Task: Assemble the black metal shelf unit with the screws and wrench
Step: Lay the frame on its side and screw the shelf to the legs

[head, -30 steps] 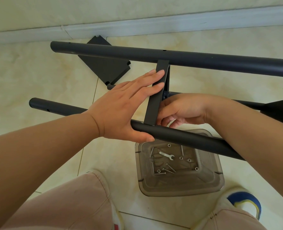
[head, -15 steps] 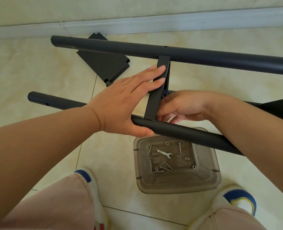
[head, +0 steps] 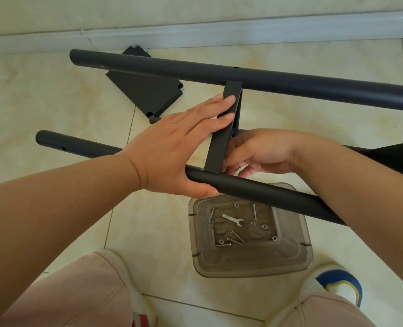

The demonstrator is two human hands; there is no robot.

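Two long black tubes lie across the view, a far tube (head: pixel 266 77) and a near tube (head: pixel 254 188). A flat black crossbar (head: pixel 221 138) spans between them. My left hand (head: pixel 172 147) lies flat with straight fingers against the crossbar's left side, thumb under the near tube. My right hand (head: pixel 259 152) has its fingers curled at the crossbar's lower right end, where it meets the near tube; what the fingertips hold is hidden. A silver wrench (head: pixel 233 219) and several screws and nuts lie in a clear tray (head: pixel 297 260) on the floor.
A loose black shelf panel (head: pixel 146 90) lies on the tiled floor under the far tube, near the white baseboard (head: pixel 219 34). Another black panel (head: pixel 398 159) shows at the right edge. My knees and shoes frame the tray at the bottom.
Both hands stay in place on the crossbar and near tube. The view has shifted slightly; my right fingers have shifted a little at the joint.
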